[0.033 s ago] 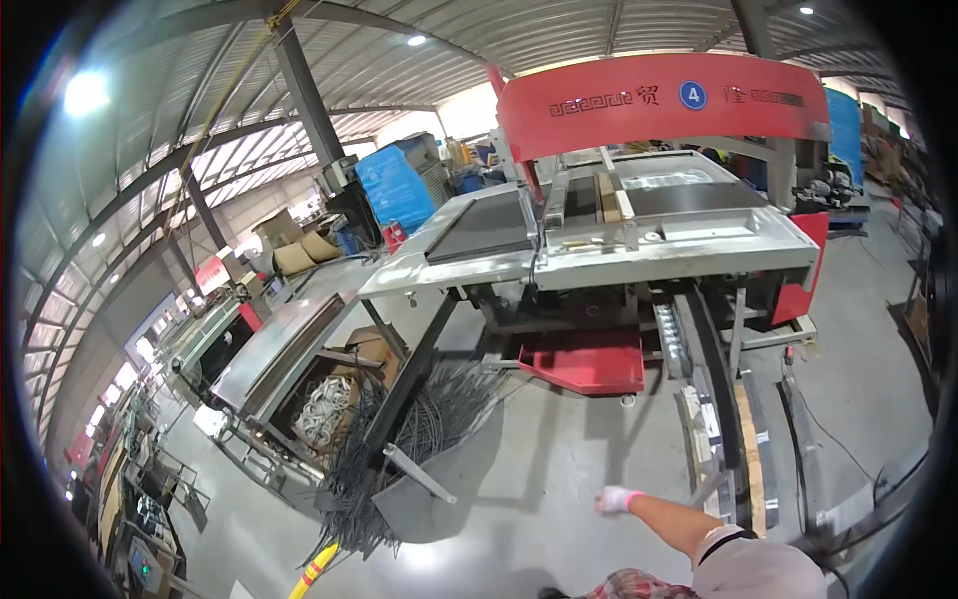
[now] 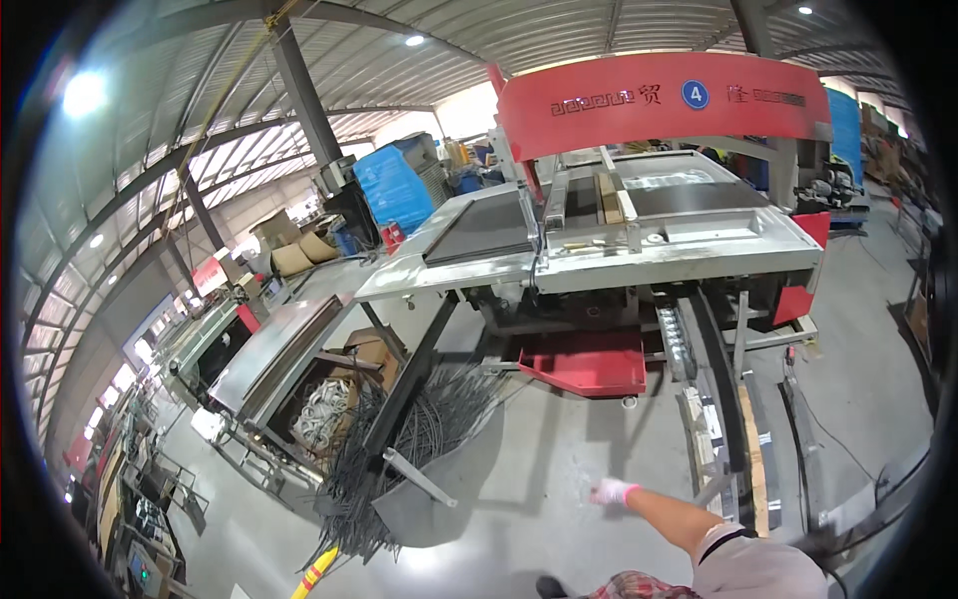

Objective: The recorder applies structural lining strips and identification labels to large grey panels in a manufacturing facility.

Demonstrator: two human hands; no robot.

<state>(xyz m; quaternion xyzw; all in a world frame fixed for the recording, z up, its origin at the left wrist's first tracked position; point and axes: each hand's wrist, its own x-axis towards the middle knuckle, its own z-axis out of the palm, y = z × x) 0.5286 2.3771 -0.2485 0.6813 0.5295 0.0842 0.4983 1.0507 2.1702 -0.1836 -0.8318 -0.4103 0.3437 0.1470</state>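
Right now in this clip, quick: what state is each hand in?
Left hand: out of view, so it cannot be told.
Right hand: gloved, no held object visible; too small to tell open or closed.

The right hand (image 2: 612, 492), in a white glove with a pink cuff, is above the grey floor (image 2: 559, 469); its grip is too small to judge. Beyond it, a large machine carries a pale tabletop (image 2: 599, 270) beneath a red beam (image 2: 689, 128). A red tray (image 2: 584, 367) sits under the near edge. To the left, dark strips (image 2: 429, 414) lie heaped beside pale coils (image 2: 321, 414). To the right, a timber strip (image 2: 752, 449) runs lengthwise.
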